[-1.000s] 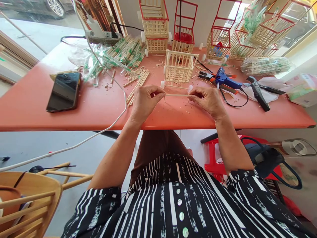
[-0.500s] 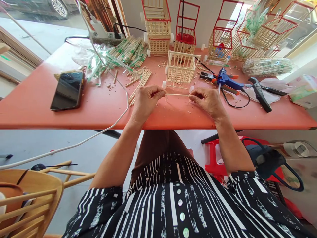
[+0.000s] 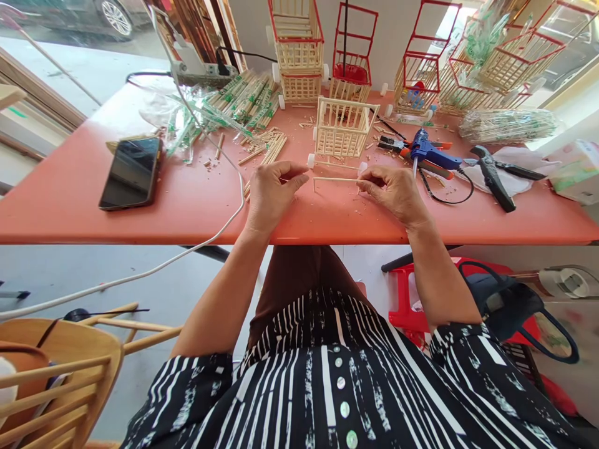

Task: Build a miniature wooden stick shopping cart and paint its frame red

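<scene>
Your left hand (image 3: 272,193) had just let go, finger and thumb apart, while your right hand (image 3: 392,193) pinched the frame (image 3: 334,179) before the cart (image 3: 337,147), so its left corner seemed to hold alone.

A black shirt (image 3: 294,399) streaked with uneven white stripes meets a coral-red desk (image 3: 196,218). The small stick frame (image 3: 336,179) and nearest cart (image 3: 336,141) are pale straw, the cart's wheels (image 3: 311,161) white; red edges the carts behind (image 3: 302,47). The glue gun (image 3: 428,153) is blue, the phone (image 3: 131,171) black, the wrappers (image 3: 187,121) clear with green print.
</scene>
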The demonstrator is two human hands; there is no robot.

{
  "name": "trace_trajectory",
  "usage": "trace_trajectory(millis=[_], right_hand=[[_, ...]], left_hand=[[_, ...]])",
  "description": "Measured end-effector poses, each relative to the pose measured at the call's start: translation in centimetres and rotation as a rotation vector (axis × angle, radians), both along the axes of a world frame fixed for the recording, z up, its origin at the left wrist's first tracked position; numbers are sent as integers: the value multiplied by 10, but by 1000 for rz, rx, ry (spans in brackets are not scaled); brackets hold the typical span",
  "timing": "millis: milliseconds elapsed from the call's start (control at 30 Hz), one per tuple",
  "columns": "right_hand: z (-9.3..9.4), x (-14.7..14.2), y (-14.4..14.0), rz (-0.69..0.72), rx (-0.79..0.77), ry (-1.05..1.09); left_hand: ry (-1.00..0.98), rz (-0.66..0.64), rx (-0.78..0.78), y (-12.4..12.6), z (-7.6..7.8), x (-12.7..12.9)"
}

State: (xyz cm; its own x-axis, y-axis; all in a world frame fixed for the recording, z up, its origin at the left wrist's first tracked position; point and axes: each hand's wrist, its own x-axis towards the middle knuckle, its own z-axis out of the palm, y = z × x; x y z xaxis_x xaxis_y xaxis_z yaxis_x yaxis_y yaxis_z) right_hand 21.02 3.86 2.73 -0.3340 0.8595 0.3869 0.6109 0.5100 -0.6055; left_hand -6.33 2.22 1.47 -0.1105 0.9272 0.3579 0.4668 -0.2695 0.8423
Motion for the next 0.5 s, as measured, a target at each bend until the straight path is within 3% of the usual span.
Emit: trace_trajectory(millis=[167, 500], right_hand=[[-2, 1, 1, 4, 18, -11], [-2, 4, 3, 23, -21, -45]], left_hand=[[63, -103, -72, 2, -4, 1], [161, -121, -40, 11, -13, 5]])
